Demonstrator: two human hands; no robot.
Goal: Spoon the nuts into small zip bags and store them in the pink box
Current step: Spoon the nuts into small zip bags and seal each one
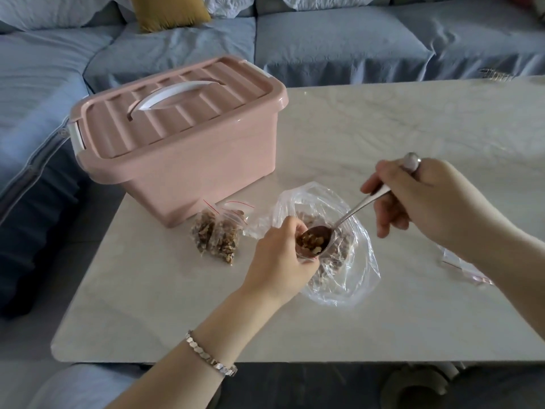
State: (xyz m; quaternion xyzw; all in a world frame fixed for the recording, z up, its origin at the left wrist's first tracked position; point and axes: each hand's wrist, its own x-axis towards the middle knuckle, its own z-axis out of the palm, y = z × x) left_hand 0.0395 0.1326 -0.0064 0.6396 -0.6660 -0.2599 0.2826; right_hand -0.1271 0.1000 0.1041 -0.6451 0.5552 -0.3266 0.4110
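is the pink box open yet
No, the ribbed lid sits closed on the pink box, with its white handle on top.

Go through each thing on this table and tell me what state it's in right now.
Pink box: lid on.
Two small bags: filled, lying beside box.
Third small bag: held open in left hand, part full.
Spoon: in right hand, bowl at that bag's mouth.
Big bag: open, nuts inside.
Spare bags: empty, flat.
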